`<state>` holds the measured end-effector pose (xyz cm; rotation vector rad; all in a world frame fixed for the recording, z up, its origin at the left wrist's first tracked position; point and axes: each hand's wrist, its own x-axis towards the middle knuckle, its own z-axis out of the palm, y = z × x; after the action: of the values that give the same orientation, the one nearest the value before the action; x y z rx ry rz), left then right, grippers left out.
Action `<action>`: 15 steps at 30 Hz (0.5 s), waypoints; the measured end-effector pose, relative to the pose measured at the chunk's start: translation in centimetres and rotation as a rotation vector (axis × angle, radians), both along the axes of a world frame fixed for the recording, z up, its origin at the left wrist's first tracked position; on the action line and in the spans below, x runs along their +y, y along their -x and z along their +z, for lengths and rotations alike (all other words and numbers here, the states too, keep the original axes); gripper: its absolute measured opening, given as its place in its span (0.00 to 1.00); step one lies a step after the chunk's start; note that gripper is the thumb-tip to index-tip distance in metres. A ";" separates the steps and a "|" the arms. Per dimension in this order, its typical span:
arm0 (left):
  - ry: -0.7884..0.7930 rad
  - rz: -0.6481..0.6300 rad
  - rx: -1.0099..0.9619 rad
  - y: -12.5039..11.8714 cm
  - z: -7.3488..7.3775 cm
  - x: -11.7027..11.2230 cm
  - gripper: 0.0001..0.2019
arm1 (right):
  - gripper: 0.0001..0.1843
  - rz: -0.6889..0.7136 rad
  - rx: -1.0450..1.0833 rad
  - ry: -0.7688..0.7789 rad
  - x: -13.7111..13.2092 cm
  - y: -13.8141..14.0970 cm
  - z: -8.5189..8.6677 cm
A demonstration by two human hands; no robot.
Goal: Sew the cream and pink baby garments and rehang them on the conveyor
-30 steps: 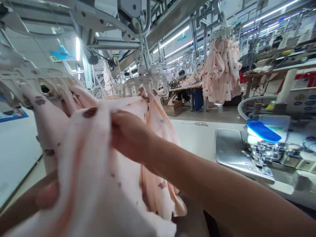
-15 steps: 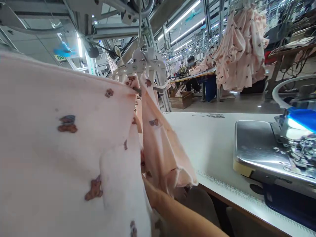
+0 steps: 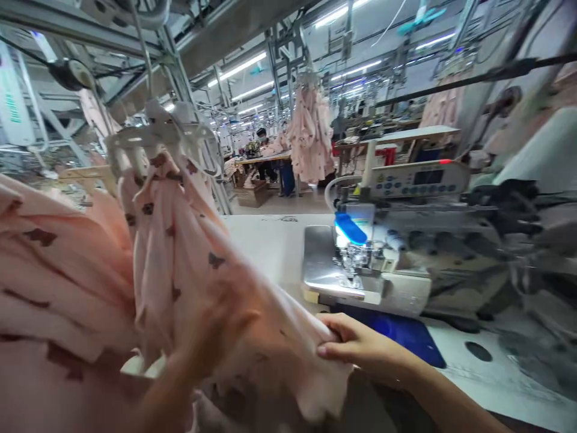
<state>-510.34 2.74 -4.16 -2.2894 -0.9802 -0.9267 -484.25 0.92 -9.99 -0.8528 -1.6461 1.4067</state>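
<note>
The pink cloth [image 3: 192,258] is hanging from the white hanger [image 3: 157,129], seemingly being light and soft, best taken by its edge, which the right grip [image 3: 354,343] is pinching almost closed, while the blurred left grip [image 3: 219,322] is not showing clearly whether it is holding.

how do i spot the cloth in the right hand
Find the sewing machine on the white table. Left of it, pink printed cloth hangs from a pale hanger. Unlike the bundle hanging behind, its edge is pinched by the right hand.
</note>
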 end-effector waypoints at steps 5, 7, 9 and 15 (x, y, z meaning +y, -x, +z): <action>0.038 -0.328 0.353 -10.3 -4.0 2.8 0.13 | 0.03 -0.057 -0.166 -0.033 -1.2 -2.4 -0.9; 0.107 -0.316 0.270 -11.5 -3.0 3.5 0.11 | 0.05 -0.149 -0.123 0.001 -1.3 -3.8 -0.4; 0.102 -0.265 0.141 -12.1 -1.6 4.0 0.08 | 0.10 -0.255 -0.029 -0.009 -0.8 -4.8 0.3; -0.161 -0.352 -0.123 -14.3 -2.6 3.8 0.08 | 0.15 -0.939 -0.103 -0.247 2.3 -4.7 0.3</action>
<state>-496.01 6.54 -6.80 -2.3273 -0.5318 -1.2534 -479.56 3.26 -9.74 -1.3185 -1.1720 0.5040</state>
